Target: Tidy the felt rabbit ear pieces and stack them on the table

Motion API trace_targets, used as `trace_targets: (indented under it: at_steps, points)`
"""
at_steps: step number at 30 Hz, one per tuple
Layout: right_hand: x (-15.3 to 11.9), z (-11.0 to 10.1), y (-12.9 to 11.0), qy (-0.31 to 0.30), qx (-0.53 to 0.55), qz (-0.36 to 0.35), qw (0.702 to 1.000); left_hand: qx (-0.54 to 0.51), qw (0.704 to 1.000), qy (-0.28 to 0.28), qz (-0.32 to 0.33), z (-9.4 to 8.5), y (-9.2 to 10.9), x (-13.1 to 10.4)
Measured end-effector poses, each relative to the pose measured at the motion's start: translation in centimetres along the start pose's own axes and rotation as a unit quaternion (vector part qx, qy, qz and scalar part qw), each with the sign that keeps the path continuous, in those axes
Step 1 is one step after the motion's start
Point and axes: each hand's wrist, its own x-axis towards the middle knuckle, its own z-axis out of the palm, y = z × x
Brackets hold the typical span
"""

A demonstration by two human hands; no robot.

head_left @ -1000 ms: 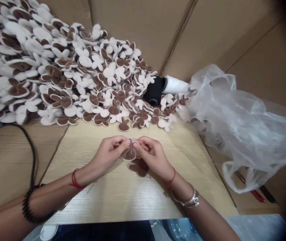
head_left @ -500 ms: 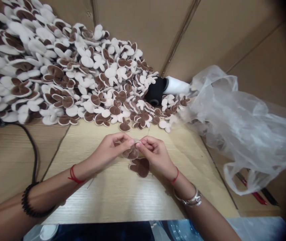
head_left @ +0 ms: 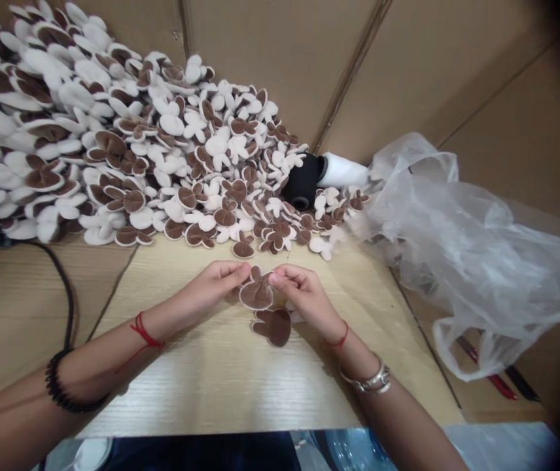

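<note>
Head camera is showing a pale wood-grain surface spreading beneath both hands. Beyond the hands and toward the left, a heap of white-and-brown bunny-shaped fabric pieces is sloping down onto it. To the right of the right hand, a translucent plastic bag is lying crumpled. Past the hands, a black thread cone and a white thread cone are resting against the heap's right end. Just below the fingertips, a loose brown bunny-head piece is lying flat, its ears pointing left; the held bunny-head piece is hanging between the two hands, brown face toward the camera.

Both grips are sitting at the rim, so the held piece could be slipping or twisting if either pinch slackens. The loose piece is lying so near that a dropping wrist could be shoving it aside, and the heap's steep slope could be sending pieces down toward the fingers if bumped.

The left hand is closing thumb against forefinger at the held piece's upper left edge. The right hand is pinching its upper right edge between thumb and forefinger, the remaining fingers curling inward.
</note>
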Motion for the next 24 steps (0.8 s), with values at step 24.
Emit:
trace_targets:
  at_steps: [24]
  points:
    - [-0.35,0.83,0.70,-0.006,0.067,0.028,0.997,0.063,0.996,0.044,0.033,0.31,0.00,-0.22]
